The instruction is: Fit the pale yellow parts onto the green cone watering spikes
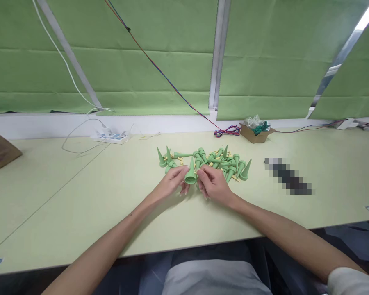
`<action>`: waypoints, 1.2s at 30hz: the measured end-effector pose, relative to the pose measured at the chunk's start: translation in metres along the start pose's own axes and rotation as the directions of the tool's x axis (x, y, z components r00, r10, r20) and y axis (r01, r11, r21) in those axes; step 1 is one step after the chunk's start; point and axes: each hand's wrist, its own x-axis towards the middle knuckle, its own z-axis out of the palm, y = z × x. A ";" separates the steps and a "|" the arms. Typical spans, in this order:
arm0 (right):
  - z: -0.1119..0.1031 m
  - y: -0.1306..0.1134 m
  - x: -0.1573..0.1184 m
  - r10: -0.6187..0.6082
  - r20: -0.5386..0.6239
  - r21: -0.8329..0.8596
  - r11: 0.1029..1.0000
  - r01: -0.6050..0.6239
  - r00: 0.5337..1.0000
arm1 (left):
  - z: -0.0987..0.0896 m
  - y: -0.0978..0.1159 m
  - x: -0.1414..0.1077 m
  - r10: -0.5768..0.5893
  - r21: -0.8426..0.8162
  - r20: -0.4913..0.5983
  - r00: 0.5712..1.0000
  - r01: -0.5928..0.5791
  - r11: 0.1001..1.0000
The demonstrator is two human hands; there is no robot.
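Observation:
My left hand pinches a hollow green plastic spike by its side, between thumb and fingers. The spike points away from me, and its round open base faces me. Close beside it on the right, my right hand is closed, thumb against forefinger; whatever lies in that pinch is hidden or too small to name. Just beyond both hands lies a pile of similar green spikes, mixed with small yellow pieces. A few more spikes sit at the pile's left end, some standing on their bases.
Pale table under my hands. At the back stand a power strip and a small cardboard box holding clear and dark green material, beside a coiled cable. A blurred dark object lies right; a brown item far left.

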 end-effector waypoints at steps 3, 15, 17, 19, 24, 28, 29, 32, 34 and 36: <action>-0.001 -0.001 0.000 -0.018 -0.001 -0.030 0.999 0.018 1.000 | -0.001 0.000 -0.001 0.025 0.055 -0.008 1.000 -0.024 0.998; -0.004 0.000 0.001 0.004 -0.037 -0.101 0.995 -0.008 0.999 | 0.001 -0.004 -0.004 0.409 0.551 -0.071 0.910 -0.306 0.776; -0.004 0.000 0.001 0.007 -0.045 -0.115 0.993 -0.012 0.999 | 0.001 -0.007 -0.003 0.462 0.591 -0.066 0.884 -0.339 0.732; -0.004 0.000 0.001 0.006 -0.052 -0.129 0.992 -0.013 0.999 | 0.000 -0.009 -0.002 0.513 0.619 -0.057 0.857 -0.372 0.691; -0.002 0.000 0.003 0.006 -0.083 -0.088 0.996 -0.013 0.997 | 0.003 -0.010 0.000 0.514 0.618 -0.088 0.853 -0.358 0.700; -0.001 -0.002 0.003 0.020 -0.114 -0.018 1.000 -0.023 0.993 | 0.006 -0.006 0.000 0.435 0.559 -0.189 0.880 -0.268 0.785; -0.002 -0.003 0.003 0.020 -0.122 -0.006 1.000 -0.021 0.992 | 0.006 -0.005 0.000 0.418 0.551 -0.199 0.887 -0.251 0.796; -0.002 -0.004 0.003 -0.003 -0.138 -0.004 1.000 0.002 0.990 | 0.006 -0.002 -0.001 0.381 0.549 -0.161 0.911 -0.238 0.801; -0.002 -0.004 0.003 -0.018 -0.129 -0.020 1.000 0.016 0.991 | 0.006 -0.002 -0.001 0.297 0.485 -0.130 0.946 -0.201 0.851; -0.002 -0.003 0.002 -0.030 -0.100 -0.051 0.998 0.025 0.995 | 0.005 -0.003 -0.001 0.183 0.383 -0.105 0.978 -0.130 0.914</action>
